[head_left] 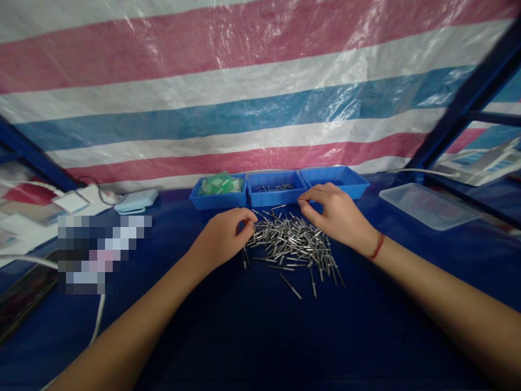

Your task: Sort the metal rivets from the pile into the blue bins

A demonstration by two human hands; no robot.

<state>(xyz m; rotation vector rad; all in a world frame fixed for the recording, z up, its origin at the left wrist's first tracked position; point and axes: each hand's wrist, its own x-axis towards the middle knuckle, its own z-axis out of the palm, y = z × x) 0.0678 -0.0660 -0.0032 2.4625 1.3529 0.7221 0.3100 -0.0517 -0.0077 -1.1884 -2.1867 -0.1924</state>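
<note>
Many silver blind rivets (291, 239) lie in a loose pile on the dark blue table (228, 336). At the pile's left edge, my left hand (223, 236) has its thumb and forefinger pinched together, beside the rivets. Whatever may be between those fingertips is too small to make out. My right hand (340, 214), with a red string on the wrist, hovers at the pile's upper right, fingers curled and closed. Its fingertips are close to the front of the middle blue bin (260, 201), which holds a few rivets. Nothing can be made out clearly in that pinch either.
Left of the middle bin stands a blue bin (199, 203) with green packets (220, 184); another blue bin (358, 184) stands right. A translucent lid (427, 206) lies at right. Light-blue case (136, 201), white cable (97, 317) and dark phone (28, 298) lie at left.
</note>
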